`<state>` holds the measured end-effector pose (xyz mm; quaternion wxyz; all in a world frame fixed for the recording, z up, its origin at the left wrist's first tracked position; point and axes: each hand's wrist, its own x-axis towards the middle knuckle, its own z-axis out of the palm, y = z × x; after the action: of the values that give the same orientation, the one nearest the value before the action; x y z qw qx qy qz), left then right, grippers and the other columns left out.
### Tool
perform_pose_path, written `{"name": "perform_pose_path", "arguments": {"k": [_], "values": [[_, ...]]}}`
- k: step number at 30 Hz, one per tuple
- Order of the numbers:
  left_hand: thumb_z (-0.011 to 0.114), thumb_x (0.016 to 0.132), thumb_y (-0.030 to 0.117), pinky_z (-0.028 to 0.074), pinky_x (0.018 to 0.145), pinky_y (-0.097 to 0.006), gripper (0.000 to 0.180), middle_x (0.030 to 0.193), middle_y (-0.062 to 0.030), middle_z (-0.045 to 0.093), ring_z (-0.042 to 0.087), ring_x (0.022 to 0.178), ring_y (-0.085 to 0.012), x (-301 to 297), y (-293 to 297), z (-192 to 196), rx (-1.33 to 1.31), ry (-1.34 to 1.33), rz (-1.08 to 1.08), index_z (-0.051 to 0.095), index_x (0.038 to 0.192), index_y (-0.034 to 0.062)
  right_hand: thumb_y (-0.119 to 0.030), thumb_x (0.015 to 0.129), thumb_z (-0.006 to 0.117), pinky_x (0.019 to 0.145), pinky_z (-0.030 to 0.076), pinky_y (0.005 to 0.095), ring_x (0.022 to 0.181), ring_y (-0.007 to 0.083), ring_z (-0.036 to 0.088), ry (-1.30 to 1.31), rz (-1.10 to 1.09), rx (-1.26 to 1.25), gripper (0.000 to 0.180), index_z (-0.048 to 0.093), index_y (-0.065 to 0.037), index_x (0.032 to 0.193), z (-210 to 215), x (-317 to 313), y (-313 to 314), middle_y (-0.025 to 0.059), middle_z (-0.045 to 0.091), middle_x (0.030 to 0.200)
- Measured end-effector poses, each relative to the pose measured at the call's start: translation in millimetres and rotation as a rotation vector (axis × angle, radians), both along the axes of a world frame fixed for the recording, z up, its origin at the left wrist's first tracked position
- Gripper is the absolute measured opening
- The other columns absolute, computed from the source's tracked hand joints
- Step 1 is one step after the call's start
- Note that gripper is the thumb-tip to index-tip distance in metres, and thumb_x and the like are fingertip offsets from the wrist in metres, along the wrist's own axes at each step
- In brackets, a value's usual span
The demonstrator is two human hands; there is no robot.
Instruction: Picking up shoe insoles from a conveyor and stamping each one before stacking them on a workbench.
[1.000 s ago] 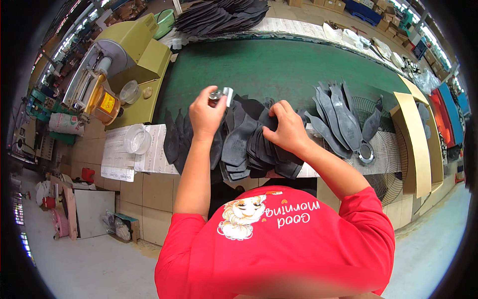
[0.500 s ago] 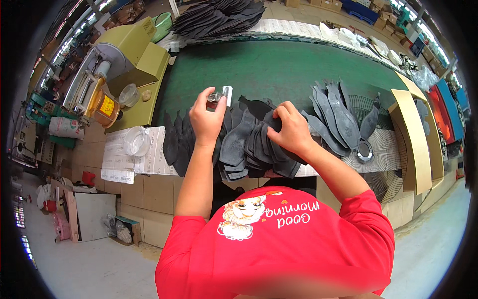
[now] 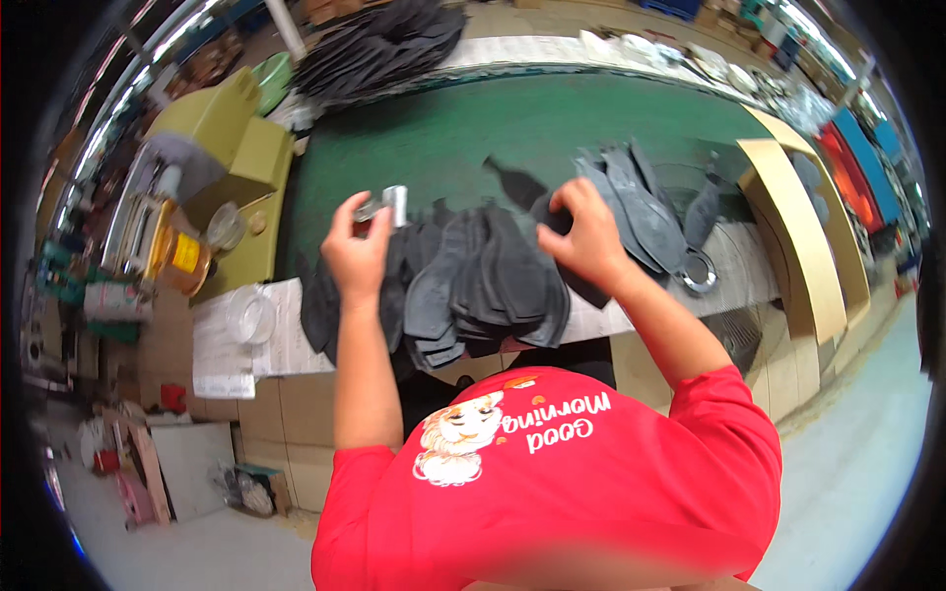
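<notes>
My left hand (image 3: 357, 254), raised over the left end of the dark pieces, is closed on a small object (image 3: 396, 206) with a white face and a clear, shiny body. Its exact kind I cannot make out. One flat black insole-shaped piece (image 3: 519, 185) is pinched in my right hand (image 3: 589, 241), with its narrow end pointing away and to the left. Below and between the hands lies an overlapping row of dark grey insole-shaped pieces (image 3: 483, 271). Several more pieces (image 3: 631, 202) fan out to the right, beside a round metal ring (image 3: 700, 272).
A green work surface (image 3: 424, 133) stretches behind the pieces. On the left stand an olive machine (image 3: 212, 143) and a clear plastic cup (image 3: 251, 315). An open cardboard box (image 3: 788, 241) stands at the right. A large dark pile (image 3: 379, 49) sits at the far edge.
My right hand has lifted the black piece off the row and drawn it to the right. My left hand still holds the small object. The whole view has shifted and blurred.
</notes>
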<state>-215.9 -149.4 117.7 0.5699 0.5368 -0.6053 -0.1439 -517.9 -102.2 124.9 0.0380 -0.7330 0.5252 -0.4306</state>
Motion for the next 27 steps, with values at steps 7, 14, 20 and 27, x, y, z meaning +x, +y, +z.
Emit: {"name": "perform_pose_path", "arguments": {"k": [7, 14, 20, 27], "values": [[0.072, 0.085, 0.009, 0.045, 0.063, -0.02, 0.029, 0.084, 0.0022, 0.061, 0.054, 0.071, -0.0044, 44.0, 23.9, -29.1, 0.046, 0.134, -0.028, 0.065, 0.112, 0.0004, -0.033, 0.069, 0.072, 0.08, 0.051, 0.0438, 0.092, 0.0352, 0.06, 0.113, -0.935, 0.127, 0.041, 0.058, -0.006, 0.096, -47.9, -226.8, -60.5, 0.017, 0.056, 0.1], [0.071, 0.085, 0.008, 0.045, 0.064, -0.02, 0.029, 0.085, 0.0016, 0.061, 0.054, 0.071, -0.0043, 44.0, 33.4, -31.0, 0.085, 0.173, -0.048, 0.064, 0.112, -0.0003, -0.034, 0.073, 0.074, 0.085, 0.051, 0.0451, 0.098, 0.0375, 0.061, 0.293, -1.064, 0.235, 0.045, 0.058, -0.008, 0.106, -60.7, -268.6, -82.9, 0.0186, 0.054, 0.115], [0.073, 0.083, 0.007, 0.048, 0.07, -0.022, 0.031, 0.091, -0.0008, 0.064, 0.058, 0.078, -0.0069, 32.5, 26.3, -30.7, 0.065, 0.257, -0.114, 0.064, 0.112, -0.0003, -0.032, 0.077, 0.073, 0.084, 0.051, 0.0438, 0.098, 0.0346, 0.063, 0.098, -0.222, 0.193, 0.044, 0.062, -0.004, 0.11, -25.0, -89.2, -89.5, 0.0183, 0.065, 0.106], [0.075, 0.08, 0.008, 0.05, 0.067, -0.023, 0.031, 0.085, -0.0027, 0.067, 0.061, 0.073, -0.008, 11.9, 31.8, -13.0, 0.032, 0.149, -0.085, 0.066, 0.109, 0.0009, -0.066, 0.087, 0.05, 0.087, 0.052, 0.0423, 0.104, 0.0343, 0.065, 0.635, -0.013, 0.773, 0.073, 0.064, 0.002, 0.11, -29.6, 72.3, -40.3, 0.0203, 0.068, 0.107]]}}
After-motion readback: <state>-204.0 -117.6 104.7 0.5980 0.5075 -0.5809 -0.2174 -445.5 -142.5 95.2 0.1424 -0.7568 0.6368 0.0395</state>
